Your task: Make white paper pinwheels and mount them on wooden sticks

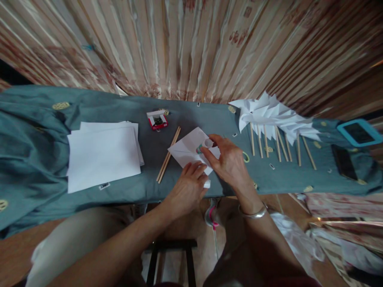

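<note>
A white square of paper [188, 144] with fold lines lies turned like a diamond on the cloth-covered table. My right hand [229, 159] is closed around a short white tube with a teal label, which looks like a glue stick [208, 142], held low over the paper. My left hand [190, 183] rests its fingertips on the paper's near corner. A small white cap [207, 183] pokes out between its thumb and forefinger; the rest of it is hidden.
Two wooden sticks [168, 155] lie left of the paper, with a small red box [157, 120] behind them. A stack of white sheets [103, 155] is further left. Several paper pinwheels [269, 111] on sticks overlap at right, near a phone [344, 161] and a blue-framed device [360, 132].
</note>
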### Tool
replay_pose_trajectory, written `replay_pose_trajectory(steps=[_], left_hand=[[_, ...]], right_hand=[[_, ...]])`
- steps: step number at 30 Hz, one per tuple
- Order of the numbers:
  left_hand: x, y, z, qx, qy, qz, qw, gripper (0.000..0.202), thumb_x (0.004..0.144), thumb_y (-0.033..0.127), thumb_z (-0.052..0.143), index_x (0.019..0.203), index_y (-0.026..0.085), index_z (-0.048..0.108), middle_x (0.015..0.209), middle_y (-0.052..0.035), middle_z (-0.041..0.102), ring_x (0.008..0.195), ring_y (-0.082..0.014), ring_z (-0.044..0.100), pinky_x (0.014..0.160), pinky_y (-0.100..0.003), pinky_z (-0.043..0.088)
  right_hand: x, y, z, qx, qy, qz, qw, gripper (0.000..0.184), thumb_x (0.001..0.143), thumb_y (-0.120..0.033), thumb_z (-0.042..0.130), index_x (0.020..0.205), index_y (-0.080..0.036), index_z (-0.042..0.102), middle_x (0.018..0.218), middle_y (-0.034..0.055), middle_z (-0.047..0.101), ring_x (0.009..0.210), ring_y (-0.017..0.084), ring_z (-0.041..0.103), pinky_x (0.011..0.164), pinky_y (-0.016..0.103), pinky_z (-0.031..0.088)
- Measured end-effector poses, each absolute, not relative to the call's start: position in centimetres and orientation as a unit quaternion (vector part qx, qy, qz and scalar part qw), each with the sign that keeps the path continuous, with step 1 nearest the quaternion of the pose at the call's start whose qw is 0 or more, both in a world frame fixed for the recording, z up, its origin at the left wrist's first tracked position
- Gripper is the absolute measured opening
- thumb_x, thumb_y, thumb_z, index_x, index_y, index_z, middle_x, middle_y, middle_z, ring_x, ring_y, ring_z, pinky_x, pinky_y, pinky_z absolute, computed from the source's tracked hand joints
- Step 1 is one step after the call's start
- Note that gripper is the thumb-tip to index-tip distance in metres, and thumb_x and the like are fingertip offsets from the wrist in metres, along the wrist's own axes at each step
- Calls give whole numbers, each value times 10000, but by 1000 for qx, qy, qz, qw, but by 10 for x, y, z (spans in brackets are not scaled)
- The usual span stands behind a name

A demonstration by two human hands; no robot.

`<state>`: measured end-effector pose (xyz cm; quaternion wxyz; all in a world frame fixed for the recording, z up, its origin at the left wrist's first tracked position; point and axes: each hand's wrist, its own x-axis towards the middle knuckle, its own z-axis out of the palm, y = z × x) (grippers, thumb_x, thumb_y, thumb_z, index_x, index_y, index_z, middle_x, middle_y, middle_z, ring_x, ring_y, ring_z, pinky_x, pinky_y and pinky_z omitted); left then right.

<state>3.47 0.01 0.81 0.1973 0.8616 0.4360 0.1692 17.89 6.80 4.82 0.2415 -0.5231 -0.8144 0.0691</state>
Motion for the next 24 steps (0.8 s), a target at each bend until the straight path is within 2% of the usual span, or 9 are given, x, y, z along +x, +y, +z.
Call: replay_pose_trajectory(steps=[3,5,9,16,24], left_hand=[[35,-1,7,863,434,168,195,218,883,210,574,1059,102,642,1294,-147,581,1321,-309,444,1139,-485,328],[35,-1,7,864,433,168,197,223,882,209,575,1066,102,641,1299,-146,577,1327,-306,436,1144,-484,320],[35,-1,9,860,436,165,208,229,889,203,560,1078,102,638,1304,-156,577,1328,-302,437,1144,-503,318],[34,-1,10,860,436,166,207,206,891,200,547,1052,115,644,1327,-151,566,1342,-307,423,1134,-503,326],[35,-1,11,862,436,154,206,207,900,216,542,1045,115,649,1335,-143,568,1345,-320,417,1129,-505,325]], right_hand=[[180,66,51,-499,-827,69,249,529,912,-378,549,1367,-119,477,1119,154,686,969,277,651,871,446,522],[180,65,54,-471,-844,74,244,522,934,-329,516,1410,-133,433,1241,157,638,1078,276,623,933,451,504],[179,63,59,-439,-868,84,217,424,963,-214,429,1378,-146,480,1376,147,552,1242,262,538,1021,449,456],[179,67,58,-430,-866,127,221,390,952,-120,380,1295,-179,557,1298,110,623,1198,231,578,1025,433,463],[175,70,58,-427,-864,124,236,345,945,-132,422,1238,-167,600,1186,110,681,1090,229,625,970,414,478]])
